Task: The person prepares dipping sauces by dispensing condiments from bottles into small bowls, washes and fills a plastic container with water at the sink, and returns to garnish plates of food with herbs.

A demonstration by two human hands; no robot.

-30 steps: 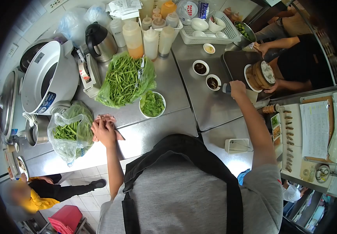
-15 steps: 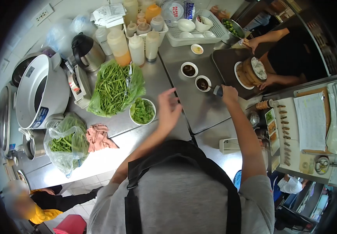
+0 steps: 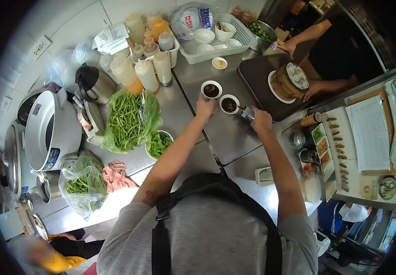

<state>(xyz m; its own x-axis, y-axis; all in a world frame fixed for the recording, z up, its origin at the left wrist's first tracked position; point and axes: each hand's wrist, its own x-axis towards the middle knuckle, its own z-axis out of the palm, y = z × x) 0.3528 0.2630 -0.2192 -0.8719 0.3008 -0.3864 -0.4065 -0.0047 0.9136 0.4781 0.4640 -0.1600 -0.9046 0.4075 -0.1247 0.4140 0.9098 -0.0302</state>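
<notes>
Two small white bowls of dark sauce stand side by side on the steel counter. My left hand (image 3: pixel 206 108) is at the near edge of the left sauce bowl (image 3: pixel 211 90), its fingers closed on the rim and partly hidden. The right sauce bowl (image 3: pixel 229 104) stands just beside it. In my right hand (image 3: pixel 262 120) is a utensil with a thick dark-grey handle (image 3: pixel 248 113); its thin tip points into the right sauce bowl, and its exact kind is unclear. A smaller white dish with a yellowish paste (image 3: pixel 219 63) sits farther back.
A co-worker's hands (image 3: pixel 309 90) hold a bamboo steamer (image 3: pixel 290 82) on a plate over a dark tray (image 3: pixel 253 68). Left lie bagged green beans (image 3: pixel 127 121) and a bowl of leafy greens (image 3: pixel 160 144). Squeeze bottles (image 3: pixel 146 75) and a white basket (image 3: pixel 193 57) line the back.
My left hand has moved from open air above the counter forward to the left sauce bowl. My right hand has brought the utensil's tip to the right bowl. The view has shifted slightly.
</notes>
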